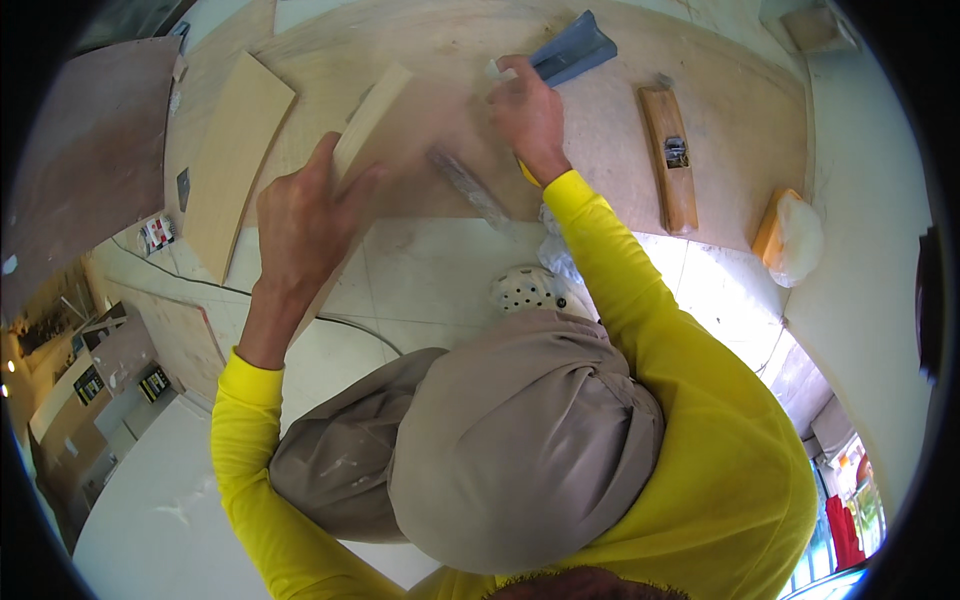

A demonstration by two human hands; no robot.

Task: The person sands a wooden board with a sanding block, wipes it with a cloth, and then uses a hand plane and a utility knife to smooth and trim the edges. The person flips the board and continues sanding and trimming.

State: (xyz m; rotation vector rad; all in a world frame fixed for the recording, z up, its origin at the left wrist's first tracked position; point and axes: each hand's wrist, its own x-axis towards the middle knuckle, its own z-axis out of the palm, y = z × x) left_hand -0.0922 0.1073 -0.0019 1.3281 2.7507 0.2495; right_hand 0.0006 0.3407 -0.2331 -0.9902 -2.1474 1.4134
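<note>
My left hand (305, 215) is wrapped round a long narrow wooden board (372, 115), thumb on one side and fingers on the other. The board slants from the worktable down toward my lap. Further right, my right hand (530, 112) is closed over the table, with a small pale bit (495, 70) at its fingertips; what it grips is mostly hidden. Just beyond that hand is a blue-grey angled piece (575, 48), and I cannot tell whether the hand touches it. Between my hands, a blurred dark strip-like piece (468, 188) lies across the table's near edge.
A wooden hand plane (668, 160) lies on the worktable (610, 150) at the right. Near the right corner sits an orange object with a whitish plastic wrap (785, 238). A wide pale board (235, 165) lies at the left. A dark cable (205, 283) crosses the tiled floor below.
</note>
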